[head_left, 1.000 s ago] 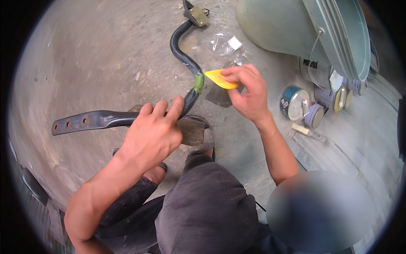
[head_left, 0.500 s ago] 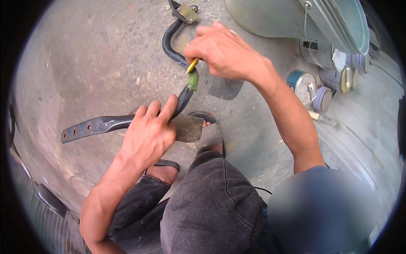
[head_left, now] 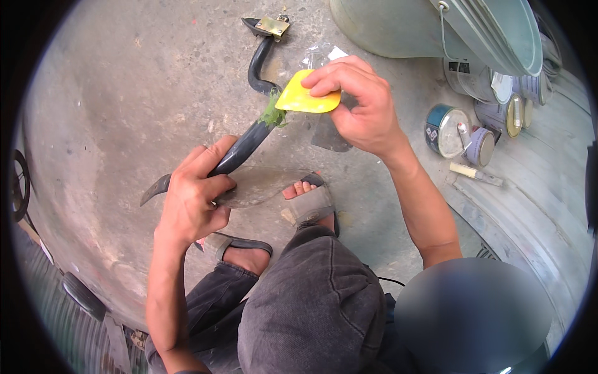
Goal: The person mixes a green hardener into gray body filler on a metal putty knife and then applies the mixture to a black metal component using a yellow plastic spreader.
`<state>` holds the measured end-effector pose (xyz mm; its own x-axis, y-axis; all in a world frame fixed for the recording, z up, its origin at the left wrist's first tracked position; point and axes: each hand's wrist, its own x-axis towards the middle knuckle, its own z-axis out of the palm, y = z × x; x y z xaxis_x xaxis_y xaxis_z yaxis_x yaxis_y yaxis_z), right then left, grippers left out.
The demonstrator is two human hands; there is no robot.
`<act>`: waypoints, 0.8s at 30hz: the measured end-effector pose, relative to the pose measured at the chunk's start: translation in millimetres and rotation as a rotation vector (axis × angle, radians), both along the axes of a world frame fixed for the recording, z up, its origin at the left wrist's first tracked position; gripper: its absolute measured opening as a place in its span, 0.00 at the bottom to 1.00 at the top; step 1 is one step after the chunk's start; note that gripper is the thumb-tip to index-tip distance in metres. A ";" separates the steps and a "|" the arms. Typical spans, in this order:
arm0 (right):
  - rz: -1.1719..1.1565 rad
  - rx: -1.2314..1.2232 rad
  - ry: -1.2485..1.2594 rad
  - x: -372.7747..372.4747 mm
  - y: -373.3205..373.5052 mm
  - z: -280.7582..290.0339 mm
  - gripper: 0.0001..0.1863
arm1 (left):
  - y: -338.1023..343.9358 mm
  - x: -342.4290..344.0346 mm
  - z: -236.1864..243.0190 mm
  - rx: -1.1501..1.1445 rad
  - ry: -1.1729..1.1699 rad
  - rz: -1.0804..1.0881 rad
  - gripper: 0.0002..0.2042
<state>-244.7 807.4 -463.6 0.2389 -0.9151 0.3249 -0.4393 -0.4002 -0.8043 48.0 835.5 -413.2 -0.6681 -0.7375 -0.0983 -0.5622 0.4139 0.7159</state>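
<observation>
My left hand (head_left: pixel 193 190) is closed around the lower part of a bent black metal bar (head_left: pixel 246 146). Its flattened end pokes out left of my fist, and a brass-coloured bracket (head_left: pixel 271 26) sits at the far end. Rough green paste (head_left: pixel 272 113) coats the bar near its bend. Between the thumb and fingers of my right hand (head_left: pixel 364 103) is a flat yellow spreader (head_left: pixel 302 98), its pointed edge at the paste. A thin, see-through brownish sheet (head_left: pixel 258 186) shows beside my left hand, and a grey flat piece (head_left: pixel 330 136) lies below the spreader.
A large pale bucket (head_left: pixel 398 31) lies tipped at the upper right. Paint cans (head_left: pixel 458 134) and a brush (head_left: pixel 476 174) stand or lie on the right. My sandalled foot (head_left: pixel 311 202) is just below the bar. A wheel-like part (head_left: pixel 83 296) is at the lower left.
The bar has turned, so its flattened end no longer shows its holes. My left hand has shifted and wraps under it. My right hand has moved right, tilting the spreader's broad face into view; the paste looks more ragged.
</observation>
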 end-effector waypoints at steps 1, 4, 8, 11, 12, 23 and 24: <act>-0.012 -0.036 0.005 3.2 -1.5 0.2 0.13 | 0.8 0.3 -1.7 0.014 0.015 0.015 0.15; -0.006 -0.037 0.016 12.2 0.2 -4.4 0.13 | 0.6 1.8 -6.6 -0.021 0.082 0.034 0.15; -0.039 -0.047 0.035 21.8 11.5 -8.2 0.12 | 4.3 4.0 -11.7 -0.019 0.122 0.076 0.15; -0.028 -0.076 0.093 18.6 17.9 -12.2 0.11 | 5.4 5.1 -14.3 0.005 0.124 0.090 0.15; -0.025 -0.077 0.093 19.1 21.0 -14.1 0.11 | 5.5 6.1 -14.8 0.023 0.140 0.115 0.15; -0.125 -0.077 0.036 11.0 19.7 2.8 0.11 | 3.1 7.9 -14.2 0.148 0.238 0.213 0.12; -0.125 -0.077 0.038 9.7 9.6 6.9 0.11 | 5.0 8.6 -15.6 0.152 0.234 0.221 0.12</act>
<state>-235.0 817.1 -456.7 0.1380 -0.9114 0.3878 -0.5192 -0.4000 -0.7553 56.6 840.5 -428.8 -0.5118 -0.8553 -0.0809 -0.4398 0.1800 0.8799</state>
